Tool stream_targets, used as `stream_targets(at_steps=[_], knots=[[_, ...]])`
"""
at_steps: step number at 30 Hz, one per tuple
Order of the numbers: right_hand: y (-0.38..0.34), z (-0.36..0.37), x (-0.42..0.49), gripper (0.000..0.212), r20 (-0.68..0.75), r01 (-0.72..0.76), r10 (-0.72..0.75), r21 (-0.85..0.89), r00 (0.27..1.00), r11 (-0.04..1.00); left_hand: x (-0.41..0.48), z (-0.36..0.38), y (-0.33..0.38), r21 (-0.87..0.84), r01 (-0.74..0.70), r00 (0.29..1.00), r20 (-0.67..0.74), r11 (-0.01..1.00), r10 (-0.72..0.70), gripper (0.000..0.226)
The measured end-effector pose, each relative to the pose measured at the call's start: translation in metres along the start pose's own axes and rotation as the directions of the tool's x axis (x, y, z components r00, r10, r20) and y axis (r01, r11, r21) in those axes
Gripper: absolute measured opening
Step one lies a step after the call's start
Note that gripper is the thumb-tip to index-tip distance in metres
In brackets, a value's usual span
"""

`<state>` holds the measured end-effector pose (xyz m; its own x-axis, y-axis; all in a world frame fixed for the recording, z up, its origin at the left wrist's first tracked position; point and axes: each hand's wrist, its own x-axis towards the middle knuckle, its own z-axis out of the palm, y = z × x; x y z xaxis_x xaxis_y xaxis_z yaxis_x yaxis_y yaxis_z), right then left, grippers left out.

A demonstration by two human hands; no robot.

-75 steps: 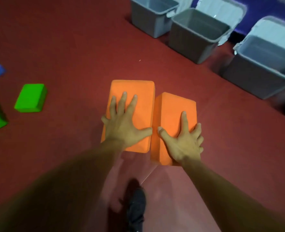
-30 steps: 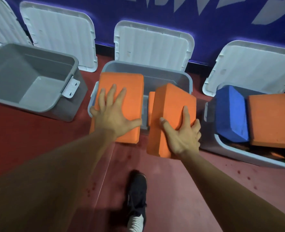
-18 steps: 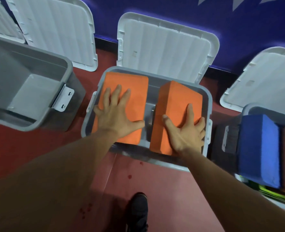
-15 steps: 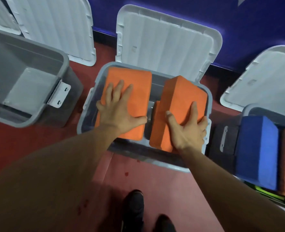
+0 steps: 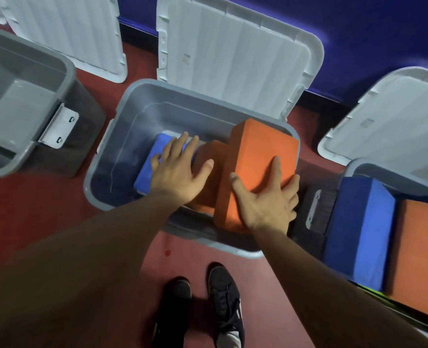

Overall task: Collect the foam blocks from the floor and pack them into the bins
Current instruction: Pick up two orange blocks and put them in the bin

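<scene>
A person's left hand (image 5: 177, 172) reaches palm down into the middle bin (image 5: 137, 96) at the centre of the frame. Its fingers are straight and spread over a blue block (image 5: 147, 169) and a second orange block (image 5: 208, 177) lying low inside, and it grips neither; whether it touches them cannot be told. The right hand (image 5: 265, 199) holds an orange block (image 5: 263, 146) tilted above the bin's right side, thumb against the block's left face, forefinger flat on top and the other fingers curled over its right edge. The block's near end hangs over the bin's near rim. At the right edge of the frame, the right bin (image 5: 373, 169) carries a second blue block (image 5: 358, 222) beside a third orange block (image 5: 421, 247). The left bin (image 5: 64, 69) sits at upper left, its inside showing only grey plastic. White lids (image 5: 233, 59) lean against the purple wall (image 5: 358, 33) behind the bins. Black shoes (image 5: 224, 305) stand on the red floor (image 5: 44, 209) at bottom centre.
</scene>
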<state>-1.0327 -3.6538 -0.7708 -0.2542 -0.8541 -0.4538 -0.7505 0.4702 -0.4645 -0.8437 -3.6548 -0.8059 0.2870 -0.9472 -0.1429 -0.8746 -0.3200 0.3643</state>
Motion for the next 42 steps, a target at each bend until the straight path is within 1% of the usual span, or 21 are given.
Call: stream_targets(at_steps=[3, 6, 7, 10, 12, 15, 18, 20, 22, 25, 27, 30, 32, 34, 37, 40, 42], knots=[[-0.002, 0.007, 0.000, 0.110, 0.015, 0.023, -0.023, 0.030, 1.000, 0.999, -0.008, 0.004, -0.008, -0.028, -0.018, 0.997, -0.079, 0.999, 0.015, 0.076], [-0.003, 0.014, 0.002, 0.112, 0.037, 0.044, -0.045, 0.038, 0.998, 0.998, -0.013, 0.012, -0.018, -0.018, -0.051, 0.982, -0.183, 0.999, 0.047, 0.066], [-0.004, 0.017, 0.004, 0.113, 0.048, 0.043, -0.045, 0.024, 0.998, 0.999, -0.015, 0.015, -0.021, -0.015, -0.047, 0.979, -0.199, 0.999, 0.043, 0.064], [-0.002, 0.025, 0.009, 0.115, 0.062, 0.021, -0.020, -0.016, 0.998, 1.000, -0.019, 0.013, -0.025, 0.002, -0.018, 0.986, -0.168, 1.000, 0.018, 0.066], [-0.004, 0.026, 0.007, 0.108, 0.068, 0.041, -0.039, -0.028, 0.997, 0.999, -0.023, 0.007, -0.024, 0.009, -0.017, 0.988, -0.152, 1.000, 0.018, 0.068], [-0.011, 0.027, 0.000, 0.095, 0.096, 0.141, -0.134, -0.074, 0.986, 0.987, -0.026, -0.005, -0.025, -0.009, -0.019, 0.989, -0.146, 1.000, 0.018, 0.069], [-0.029, 0.034, -0.005, 0.086, 0.138, 0.270, -0.253, -0.117, 0.958, 0.956, -0.029, -0.019, -0.038, -0.027, -0.101, 0.982, -0.162, 0.995, 0.095, 0.069], [-0.044, 0.042, -0.012, 0.081, 0.163, 0.355, -0.331, -0.144, 0.929, 0.924, -0.035, -0.027, -0.054, -0.015, -0.178, 0.955, -0.243, 0.984, 0.169, 0.067], [-0.060, 0.053, -0.025, 0.077, 0.193, 0.443, -0.411, -0.176, 0.891, 0.879, -0.047, -0.035, -0.073, 0.019, -0.191, 0.926, -0.328, 0.981, 0.187, 0.064], [-0.081, 0.080, -0.059, 0.070, 0.222, 0.614, -0.574, -0.235, 0.788, 0.753, -0.080, -0.050, -0.111, 0.043, -0.096, 0.927, -0.360, 0.994, 0.105, 0.065], [-0.094, 0.103, -0.091, 0.070, 0.253, 0.723, -0.677, -0.279, 0.691, 0.633, -0.111, -0.064, -0.140, 0.003, 0.000, 0.930, -0.368, 1.000, 0.001, 0.067], [-0.112, 0.139, -0.150, 0.076, 0.342, 0.833, -0.761, -0.265, 0.551, 0.485, -0.171, -0.087, -0.192, -0.016, 0.125, 0.910, -0.397, 0.992, -0.121, 0.068], [-0.121, 0.165, -0.200, 0.079, 0.415, 0.882, -0.778, -0.227, 0.471, 0.413, -0.222, -0.099, -0.231, -0.018, 0.230, 0.891, -0.397, 0.973, -0.218, 0.066], [-0.121, 0.196, -0.257, 0.075, 0.483, 0.924, -0.788, -0.205, 0.382, 0.322, -0.280, -0.110, -0.268, -0.063, 0.341, 0.861, -0.381, 0.938, -0.338, 0.070], [-0.103, 0.243, -0.351, 0.068, 0.550, 0.969, -0.798, -0.160, 0.248, 0.191, -0.380, -0.124, -0.317, -0.150, 0.498, 0.778, -0.358, 0.854, -0.516, 0.073], [-0.081, 0.288, -0.458, 0.068, 0.643, 0.988, -0.751, -0.099, 0.152, 0.115, -0.494, -0.134, -0.367, -0.128, 0.579, 0.733, -0.352, 0.806, -0.582, 0.072], [-0.063, 0.315, -0.534, 0.069, 0.692, 0.998, -0.720, -0.042, 0.059, 0.041, -0.572, -0.138, -0.397, -0.108, 0.655, 0.690, -0.319, 0.748, -0.650, 0.072]])
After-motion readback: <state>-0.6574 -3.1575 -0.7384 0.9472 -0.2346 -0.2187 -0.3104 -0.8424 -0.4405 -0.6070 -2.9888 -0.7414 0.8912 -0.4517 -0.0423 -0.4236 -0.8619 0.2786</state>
